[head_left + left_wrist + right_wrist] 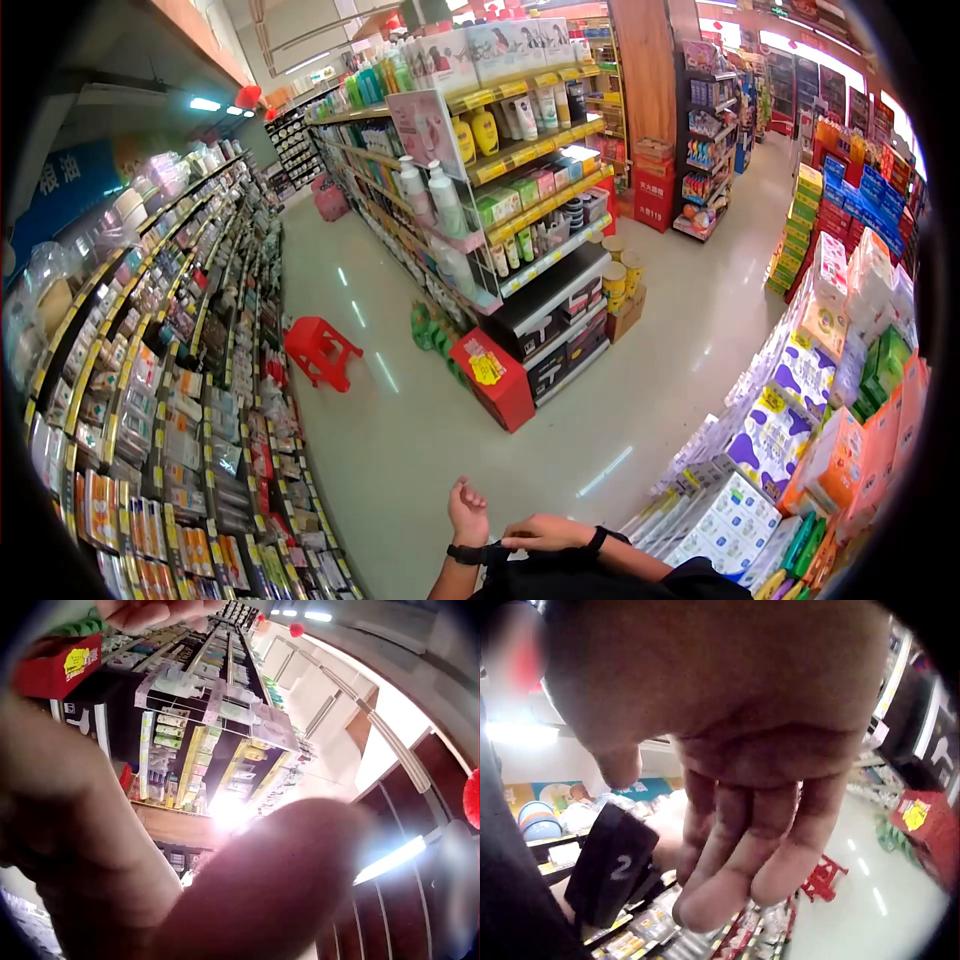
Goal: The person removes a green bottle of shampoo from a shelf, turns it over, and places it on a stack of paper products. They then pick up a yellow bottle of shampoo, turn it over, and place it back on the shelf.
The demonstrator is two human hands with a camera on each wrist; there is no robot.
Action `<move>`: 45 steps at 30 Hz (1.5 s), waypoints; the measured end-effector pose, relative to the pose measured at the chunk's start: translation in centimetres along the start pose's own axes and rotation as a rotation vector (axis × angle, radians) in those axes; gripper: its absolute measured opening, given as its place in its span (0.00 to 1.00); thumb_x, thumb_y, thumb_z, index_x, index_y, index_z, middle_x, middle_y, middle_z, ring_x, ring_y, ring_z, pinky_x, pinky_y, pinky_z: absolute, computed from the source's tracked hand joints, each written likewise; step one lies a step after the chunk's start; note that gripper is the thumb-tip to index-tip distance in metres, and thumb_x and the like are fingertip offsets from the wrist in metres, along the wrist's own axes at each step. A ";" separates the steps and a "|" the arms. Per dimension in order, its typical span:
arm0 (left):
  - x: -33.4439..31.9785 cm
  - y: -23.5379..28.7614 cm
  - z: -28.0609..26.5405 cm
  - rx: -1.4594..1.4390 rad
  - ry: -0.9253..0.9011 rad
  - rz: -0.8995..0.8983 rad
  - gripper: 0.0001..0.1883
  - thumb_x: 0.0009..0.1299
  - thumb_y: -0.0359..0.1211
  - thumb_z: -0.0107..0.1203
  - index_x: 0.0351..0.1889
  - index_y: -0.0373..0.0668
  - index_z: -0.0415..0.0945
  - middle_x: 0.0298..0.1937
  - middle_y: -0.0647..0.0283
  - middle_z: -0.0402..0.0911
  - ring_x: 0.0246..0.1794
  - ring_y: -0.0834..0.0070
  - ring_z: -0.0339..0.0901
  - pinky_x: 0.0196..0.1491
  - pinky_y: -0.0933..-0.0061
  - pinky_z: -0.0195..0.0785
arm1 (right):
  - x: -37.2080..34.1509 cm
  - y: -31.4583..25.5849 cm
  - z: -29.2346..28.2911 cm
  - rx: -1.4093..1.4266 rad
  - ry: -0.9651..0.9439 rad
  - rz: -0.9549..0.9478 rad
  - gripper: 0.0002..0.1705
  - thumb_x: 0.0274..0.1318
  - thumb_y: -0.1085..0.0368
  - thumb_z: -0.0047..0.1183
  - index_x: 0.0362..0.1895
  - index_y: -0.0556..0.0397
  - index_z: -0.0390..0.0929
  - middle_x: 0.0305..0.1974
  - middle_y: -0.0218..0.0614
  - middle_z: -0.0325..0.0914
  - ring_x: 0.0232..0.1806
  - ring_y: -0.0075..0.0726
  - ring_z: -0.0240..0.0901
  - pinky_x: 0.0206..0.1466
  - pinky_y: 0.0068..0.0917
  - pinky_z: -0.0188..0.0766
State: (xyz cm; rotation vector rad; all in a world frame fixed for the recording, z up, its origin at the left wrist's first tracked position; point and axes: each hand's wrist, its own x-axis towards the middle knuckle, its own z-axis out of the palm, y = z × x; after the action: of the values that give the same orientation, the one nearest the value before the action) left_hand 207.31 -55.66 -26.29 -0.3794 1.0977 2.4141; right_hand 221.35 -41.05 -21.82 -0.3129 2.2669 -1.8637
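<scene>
My left hand (468,515) is raised at the bottom of the head view, fingers loosely curled and holding nothing. A black band (468,554) circles that wrist. Beside it, my right hand (550,533) reaches across, its fingertips right at the band. In the right wrist view the relaxed fingers (724,892) hang bent next to a black wrist device (611,866) marked with a white 2. The right wrist wears a dark strap (597,540). Blurred skin close to the lens fills the lower part of the left wrist view.
Stocked shelves (170,370) line the left side. A central shelf unit (530,170) holds bottles and boxes, with a red box (492,375) at its base. A red stool (320,350) stands in the aisle. Packaged paper goods (770,440) are stacked on the right.
</scene>
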 end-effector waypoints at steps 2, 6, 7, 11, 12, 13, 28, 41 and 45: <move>1.9 -0.2 1.7 0.006 0.000 0.037 0.10 0.79 0.38 0.46 0.49 0.45 0.73 0.23 0.74 0.62 0.23 0.82 0.62 0.30 0.75 0.59 | 2.0 0.7 -1.8 -0.063 -0.052 0.035 0.33 0.72 0.38 0.46 0.35 0.56 0.82 0.27 0.43 0.81 0.28 0.49 0.76 0.38 0.41 0.73; 4.2 -0.6 2.5 0.179 0.103 0.177 0.10 0.79 0.37 0.46 0.47 0.42 0.74 0.22 0.73 0.64 0.22 0.82 0.62 0.28 0.76 0.59 | 5.4 2.1 -4.9 -0.055 -0.218 0.048 0.37 0.70 0.34 0.46 0.29 0.57 0.80 0.22 0.39 0.77 0.25 0.40 0.74 0.35 0.38 0.71; 4.9 -0.9 1.7 0.263 0.125 0.244 0.10 0.79 0.36 0.47 0.46 0.41 0.75 0.21 0.73 0.64 0.22 0.82 0.63 0.27 0.76 0.58 | 6.2 2.5 -5.3 -0.033 -0.281 0.060 0.37 0.70 0.34 0.46 0.29 0.57 0.79 0.21 0.38 0.76 0.25 0.38 0.73 0.34 0.37 0.70; 7.0 0.4 1.6 0.569 0.119 0.438 0.11 0.81 0.36 0.46 0.44 0.38 0.75 0.20 0.73 0.66 0.20 0.84 0.62 0.25 0.80 0.57 | 10.6 5.7 -5.6 -0.020 -0.429 0.103 0.35 0.71 0.35 0.44 0.34 0.57 0.79 0.20 0.36 0.73 0.24 0.36 0.71 0.34 0.35 0.69; 7.7 0.8 1.5 0.576 0.130 0.459 0.12 0.81 0.36 0.46 0.45 0.38 0.76 0.20 0.73 0.67 0.20 0.84 0.62 0.25 0.80 0.57 | 11.8 6.7 -5.5 -0.010 -0.443 0.090 0.34 0.72 0.35 0.44 0.35 0.57 0.78 0.20 0.36 0.73 0.24 0.36 0.71 0.34 0.35 0.69; 8.4 1.1 1.3 0.584 0.142 0.478 0.12 0.81 0.36 0.46 0.45 0.37 0.76 0.20 0.73 0.67 0.20 0.85 0.63 0.25 0.81 0.57 | 13.0 7.5 -5.3 0.001 -0.457 0.079 0.34 0.72 0.36 0.44 0.37 0.57 0.78 0.21 0.36 0.73 0.25 0.36 0.71 0.34 0.35 0.69; 26.4 16.6 -2.8 0.284 0.239 0.516 0.11 0.81 0.34 0.46 0.46 0.36 0.77 0.22 0.71 0.69 0.20 0.84 0.64 0.26 0.80 0.58 | 38.1 5.5 -8.7 -0.078 -0.672 0.044 0.26 0.77 0.46 0.44 0.55 0.58 0.75 0.38 0.37 0.79 0.39 0.29 0.76 0.49 0.28 0.73; 39.0 24.1 -10.4 0.310 0.365 0.534 0.11 0.82 0.34 0.46 0.44 0.36 0.76 0.20 0.69 0.70 0.19 0.83 0.65 0.24 0.78 0.59 | 56.6 12.0 -5.2 -0.095 -0.958 0.033 0.25 0.78 0.49 0.41 0.51 0.61 0.73 0.41 0.46 0.79 0.46 0.39 0.75 0.55 0.33 0.69; 42.3 26.6 -11.9 0.590 0.314 0.609 0.11 0.82 0.33 0.47 0.46 0.36 0.77 0.21 0.69 0.72 0.21 0.83 0.69 0.27 0.79 0.63 | 62.6 14.2 -4.3 -0.076 -1.044 0.005 0.25 0.77 0.48 0.40 0.51 0.59 0.73 0.45 0.52 0.80 0.49 0.48 0.76 0.58 0.37 0.68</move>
State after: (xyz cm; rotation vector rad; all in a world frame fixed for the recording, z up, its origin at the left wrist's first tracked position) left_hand 158.21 -67.71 -35.00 -0.2450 2.2558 2.3796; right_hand 159.50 -51.96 -35.68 -0.9997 1.5698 -1.1411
